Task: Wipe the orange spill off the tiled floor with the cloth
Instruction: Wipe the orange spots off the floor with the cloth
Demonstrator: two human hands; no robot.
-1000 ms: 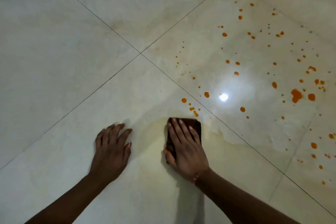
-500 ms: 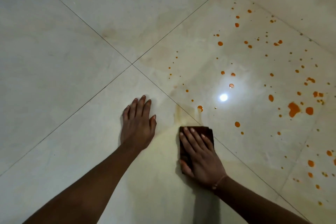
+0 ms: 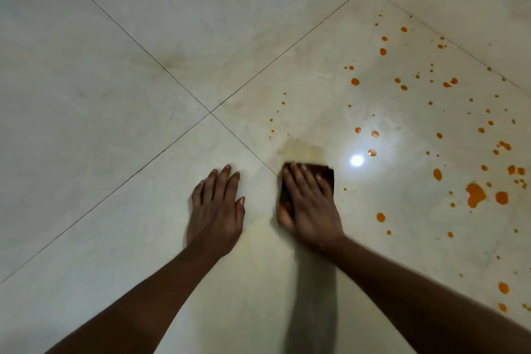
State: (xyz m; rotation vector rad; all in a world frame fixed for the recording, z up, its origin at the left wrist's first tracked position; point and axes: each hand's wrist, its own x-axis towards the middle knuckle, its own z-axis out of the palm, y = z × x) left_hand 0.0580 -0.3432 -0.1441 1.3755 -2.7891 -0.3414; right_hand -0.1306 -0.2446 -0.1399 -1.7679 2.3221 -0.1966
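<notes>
Cloth point(image 3: 328, 177) mostly under right hand point(image 3: 313, 210)

The tiled floor point(image 3: 115, 66) is noted as pale cream, crossed by thin dark grout lines. Orange spill point(image 3: 475, 194) is scattered as dots and blotches. The cloth point(image 3: 326, 174) is recorded as dark brown.

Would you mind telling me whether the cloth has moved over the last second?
Yes: under the right hand, the cloth has slid away from the person, across the diagonal grout line, onto the spattered tile.
</notes>
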